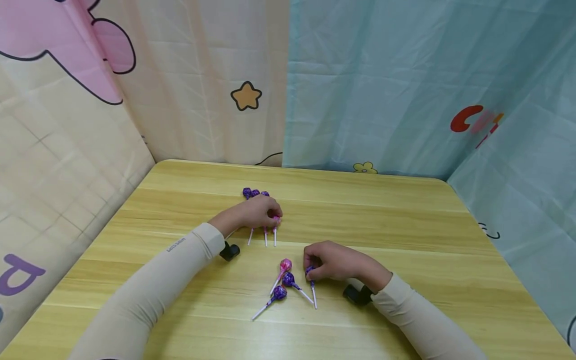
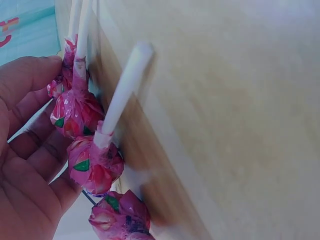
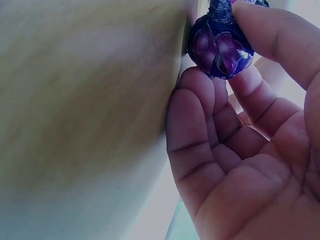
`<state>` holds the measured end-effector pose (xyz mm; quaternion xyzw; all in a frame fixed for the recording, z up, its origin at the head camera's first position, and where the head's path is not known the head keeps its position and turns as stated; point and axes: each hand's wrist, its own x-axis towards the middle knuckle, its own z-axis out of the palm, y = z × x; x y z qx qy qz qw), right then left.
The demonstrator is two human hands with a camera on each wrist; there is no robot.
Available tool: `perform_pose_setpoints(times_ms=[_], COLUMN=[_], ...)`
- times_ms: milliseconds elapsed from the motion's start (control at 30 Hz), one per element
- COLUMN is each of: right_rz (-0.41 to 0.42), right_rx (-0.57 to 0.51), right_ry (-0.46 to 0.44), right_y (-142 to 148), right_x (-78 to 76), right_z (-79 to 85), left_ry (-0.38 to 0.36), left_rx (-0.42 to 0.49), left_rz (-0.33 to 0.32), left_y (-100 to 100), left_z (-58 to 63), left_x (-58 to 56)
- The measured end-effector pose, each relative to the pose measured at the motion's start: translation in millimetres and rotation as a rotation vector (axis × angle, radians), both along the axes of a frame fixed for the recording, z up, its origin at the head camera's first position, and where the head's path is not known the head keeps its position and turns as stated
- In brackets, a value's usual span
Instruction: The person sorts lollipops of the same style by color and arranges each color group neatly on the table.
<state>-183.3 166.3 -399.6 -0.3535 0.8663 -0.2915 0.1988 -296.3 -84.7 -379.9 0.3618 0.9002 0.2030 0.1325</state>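
My left hand (image 1: 257, 212) pinches a pink-wrapped lollipop (image 1: 277, 220) between thumb and fingers, at the right end of a row. In the left wrist view, more pink lollipops (image 2: 95, 165) line up beside the palm; in the head view that hand hides their heads and only white sticks stick out. Just behind it show several purple lollipop heads (image 1: 247, 192). Nearer the front, my right hand (image 1: 338, 261) grips a purple lollipop (image 3: 220, 47) by its head, with its stick pointing toward me.
Between the hands and nearer me lie a pink lollipop (image 1: 285, 265) and two purple lollipops, one (image 1: 289, 279) beside it and one (image 1: 279, 292) in front. All are on a wooden table (image 1: 382, 215). Printed curtains (image 1: 360, 85) enclose its back and sides.
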Motion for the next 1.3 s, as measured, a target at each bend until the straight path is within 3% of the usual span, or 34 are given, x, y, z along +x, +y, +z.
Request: perform_pose_setpoints(times_ms=[633, 733, 867, 1033, 1133, 1300], right_rz=[0.007, 0.006, 0.003, 0.003, 0.005, 0.01], right_rx=[-0.017, -0.015, -0.011, -0.012, -0.005, -0.01], right_ry=[-0.019, -0.019, -0.023, -0.028, -0.028, -0.032], right_y=[0, 0, 0, 0, 1, 1], right_x=[1.0, 1.0, 0.8, 0.4, -0.1, -1.3], right_z=[1.6, 1.6, 1.3, 0.5, 0.9, 1.2], left_ry=[-0.067, -0.039, 0.07, 0.173, 0.191, 0.17], left_rx=[0.075, 0.088, 0.096, 0.155, 0.172, 0.124], left_rz=[0.056, 0.047, 0.008, -0.101, -0.172, -0.275], left_y=[-1, -2, -1, 2, 4, 6], left_z=[0.9, 1.9, 4.0, 6.6, 8.9, 11.0], left_x=[5.6, 7.6, 12.5, 32.2, 51.7, 83.3])
